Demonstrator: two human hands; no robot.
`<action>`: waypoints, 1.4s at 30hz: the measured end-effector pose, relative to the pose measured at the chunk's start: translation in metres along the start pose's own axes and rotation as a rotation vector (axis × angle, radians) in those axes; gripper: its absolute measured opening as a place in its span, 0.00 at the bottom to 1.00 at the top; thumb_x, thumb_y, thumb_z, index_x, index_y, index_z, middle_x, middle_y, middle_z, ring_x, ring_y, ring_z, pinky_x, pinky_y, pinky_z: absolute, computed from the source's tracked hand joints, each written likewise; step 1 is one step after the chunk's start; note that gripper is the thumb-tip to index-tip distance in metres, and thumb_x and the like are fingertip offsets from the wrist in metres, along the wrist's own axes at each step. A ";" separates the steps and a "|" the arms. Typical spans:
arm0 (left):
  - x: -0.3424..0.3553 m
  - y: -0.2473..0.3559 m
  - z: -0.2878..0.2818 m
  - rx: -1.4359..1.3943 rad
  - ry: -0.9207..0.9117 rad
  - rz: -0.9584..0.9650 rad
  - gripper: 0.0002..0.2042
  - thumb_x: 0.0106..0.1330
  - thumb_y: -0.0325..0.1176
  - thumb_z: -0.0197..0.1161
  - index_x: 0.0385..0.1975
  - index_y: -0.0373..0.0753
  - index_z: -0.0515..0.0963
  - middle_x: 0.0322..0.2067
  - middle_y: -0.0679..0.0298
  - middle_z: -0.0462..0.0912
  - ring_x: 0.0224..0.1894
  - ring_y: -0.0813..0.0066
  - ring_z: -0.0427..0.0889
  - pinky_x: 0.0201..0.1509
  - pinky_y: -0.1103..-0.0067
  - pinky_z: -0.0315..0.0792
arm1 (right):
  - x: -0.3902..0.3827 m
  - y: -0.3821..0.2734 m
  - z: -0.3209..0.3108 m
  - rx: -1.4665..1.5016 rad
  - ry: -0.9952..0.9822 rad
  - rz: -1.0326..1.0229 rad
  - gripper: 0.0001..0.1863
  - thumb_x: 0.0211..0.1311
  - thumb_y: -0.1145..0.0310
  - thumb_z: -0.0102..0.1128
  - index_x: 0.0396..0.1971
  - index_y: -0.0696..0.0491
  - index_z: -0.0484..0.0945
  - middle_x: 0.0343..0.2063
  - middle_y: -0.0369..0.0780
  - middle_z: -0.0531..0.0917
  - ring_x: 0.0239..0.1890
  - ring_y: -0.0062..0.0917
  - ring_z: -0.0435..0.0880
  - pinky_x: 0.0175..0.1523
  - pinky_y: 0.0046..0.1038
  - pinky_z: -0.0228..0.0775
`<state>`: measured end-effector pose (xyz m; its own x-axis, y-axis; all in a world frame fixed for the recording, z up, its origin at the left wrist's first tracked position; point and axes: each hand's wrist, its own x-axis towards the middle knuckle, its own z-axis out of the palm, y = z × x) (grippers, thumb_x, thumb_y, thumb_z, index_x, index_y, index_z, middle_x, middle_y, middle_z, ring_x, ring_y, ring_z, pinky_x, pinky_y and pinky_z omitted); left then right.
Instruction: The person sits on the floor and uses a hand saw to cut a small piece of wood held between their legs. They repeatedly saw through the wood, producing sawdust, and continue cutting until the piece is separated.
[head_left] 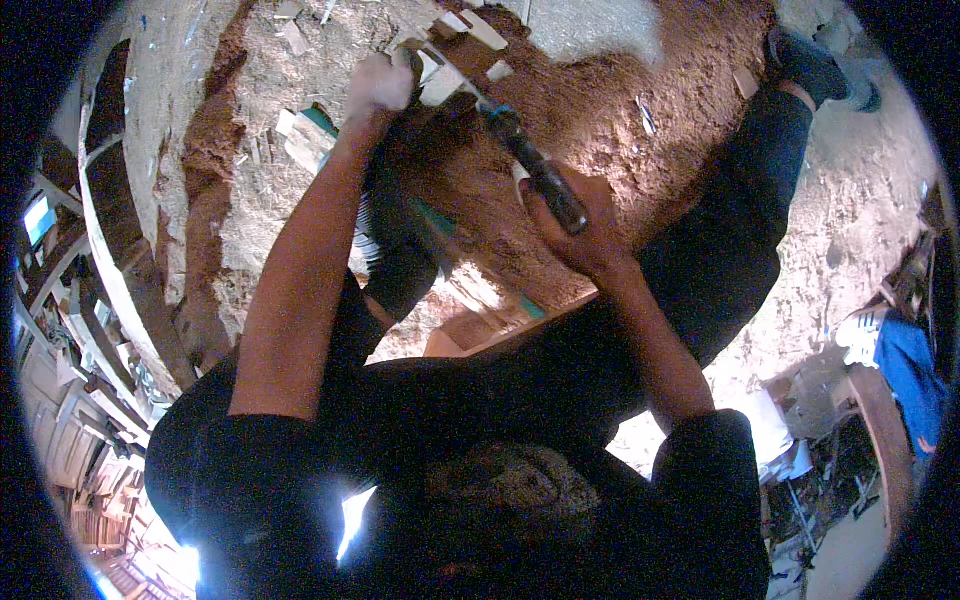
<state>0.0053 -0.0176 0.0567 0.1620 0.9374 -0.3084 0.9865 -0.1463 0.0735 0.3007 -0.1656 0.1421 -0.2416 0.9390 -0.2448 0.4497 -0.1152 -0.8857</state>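
My left hand [382, 85] is closed at the top centre, around something I cannot make out, beside a small pale piece [440, 85]. My right hand [590, 240] grips the long dark handle [520, 140] of a tool with a teal band; its narrow metal shaft [458, 78] reaches up toward my left hand. Beneath and around both hands is reddish sawdust or dirt [620, 110] with pale scraps [480, 28]. A dark shoe or foot [395, 200] lies below my left hand, partly shadowed.
My right leg [740, 200] stretches to a dark shoe [815, 75] at upper right. Stacked and scattered wood [70, 370] lines the left side, with a long curved pale strip [100, 220]. At right are a blue cloth [905, 370] and a curved wooden board [875, 440].
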 end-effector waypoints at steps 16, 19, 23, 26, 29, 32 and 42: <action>-0.008 0.020 -0.031 -0.448 -0.194 -0.294 0.39 0.71 0.63 0.39 0.53 0.28 0.81 0.53 0.30 0.78 0.60 0.32 0.77 0.68 0.54 0.67 | -0.009 0.000 -0.018 0.086 0.105 -0.042 0.08 0.69 0.68 0.64 0.32 0.57 0.80 0.21 0.36 0.77 0.23 0.18 0.74 0.31 0.29 0.68; -0.001 0.000 0.004 -0.310 -0.046 -0.147 0.40 0.72 0.64 0.37 0.55 0.28 0.80 0.54 0.32 0.79 0.61 0.32 0.77 0.68 0.54 0.68 | -0.014 -0.001 -0.012 0.072 0.110 -0.030 0.08 0.68 0.68 0.65 0.32 0.57 0.80 0.20 0.36 0.77 0.23 0.19 0.73 0.30 0.29 0.68; 0.003 0.019 0.009 -0.436 -0.089 -0.523 0.39 0.75 0.62 0.35 0.55 0.29 0.80 0.55 0.36 0.81 0.61 0.36 0.78 0.66 0.54 0.71 | -0.021 -0.004 -0.005 0.094 0.127 -0.066 0.06 0.67 0.69 0.65 0.32 0.55 0.80 0.20 0.36 0.76 0.21 0.19 0.73 0.29 0.28 0.67; 0.000 0.003 0.016 -0.390 -0.031 -0.524 0.38 0.76 0.61 0.34 0.53 0.29 0.81 0.55 0.39 0.82 0.61 0.39 0.80 0.65 0.55 0.72 | -0.026 -0.008 0.009 0.017 0.120 -0.024 0.05 0.67 0.70 0.64 0.33 0.56 0.80 0.20 0.36 0.77 0.22 0.19 0.73 0.29 0.28 0.68; 0.000 0.023 0.010 -0.358 -0.035 -0.499 0.37 0.76 0.60 0.34 0.53 0.31 0.82 0.55 0.40 0.82 0.60 0.40 0.80 0.65 0.56 0.73 | -0.030 0.000 0.013 0.086 0.102 -0.120 0.05 0.67 0.70 0.64 0.33 0.56 0.80 0.19 0.36 0.77 0.20 0.19 0.74 0.28 0.29 0.68; -0.001 0.032 0.008 -0.343 -0.028 -0.494 0.36 0.76 0.59 0.35 0.53 0.33 0.82 0.54 0.41 0.83 0.59 0.42 0.81 0.64 0.57 0.74 | -0.032 -0.012 0.013 0.069 0.049 -0.112 0.06 0.67 0.69 0.65 0.34 0.56 0.80 0.17 0.36 0.77 0.19 0.19 0.74 0.27 0.29 0.68; -0.011 0.040 -0.010 -0.368 0.051 -0.705 0.32 0.72 0.56 0.42 0.47 0.32 0.85 0.50 0.40 0.85 0.55 0.43 0.84 0.62 0.59 0.76 | -0.031 -0.010 0.032 0.055 0.049 -0.046 0.07 0.66 0.69 0.66 0.37 0.57 0.81 0.19 0.41 0.81 0.18 0.22 0.79 0.25 0.30 0.68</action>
<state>0.0426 -0.0304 0.0721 -0.5078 0.7846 -0.3558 0.7832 0.5925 0.1888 0.2766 -0.2038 0.1461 -0.2176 0.9584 -0.1847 0.3912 -0.0878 -0.9161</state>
